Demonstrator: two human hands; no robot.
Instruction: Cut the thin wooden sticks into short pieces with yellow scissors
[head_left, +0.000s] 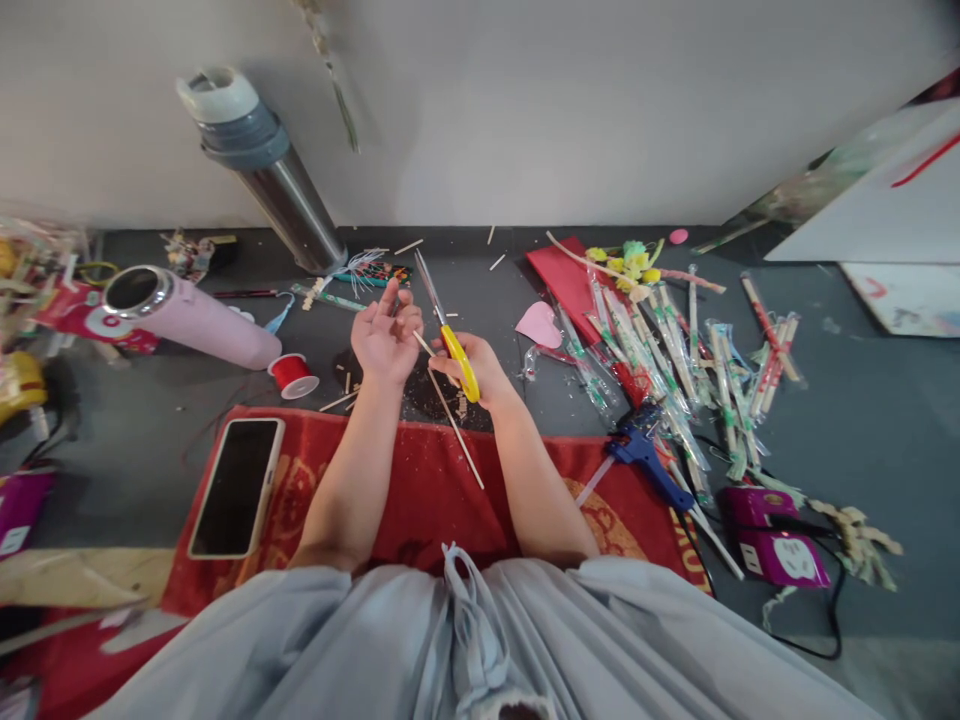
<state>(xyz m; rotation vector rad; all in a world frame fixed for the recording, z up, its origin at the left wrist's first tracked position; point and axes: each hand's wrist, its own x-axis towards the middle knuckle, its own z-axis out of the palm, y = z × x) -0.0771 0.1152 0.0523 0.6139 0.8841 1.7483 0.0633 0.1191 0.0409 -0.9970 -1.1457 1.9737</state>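
Observation:
My left hand [386,335] is palm up with its fingers loosely curled and apart. Its thumb side is close to the end of a thin wooden stick [425,345]; whether it touches that end I cannot tell. My right hand [484,370] grips scissors with yellow handles [460,362], their metal blades pointing away toward the wall. The short stick runs between my two hands. Below them, a longer thin stick [459,435] slants across the edge of a red cloth [465,510]. Small cut bits of stick [349,385] lie left of my left wrist.
A steel flask [292,200], a pink tumbler [202,320] and a red ribbon spool [292,376] stand or lie left. A phone [237,487] rests on the cloth. To the right are wrapped sticks [652,350], a blue glue gun [651,465] and a purple power socket [776,550] with a cord.

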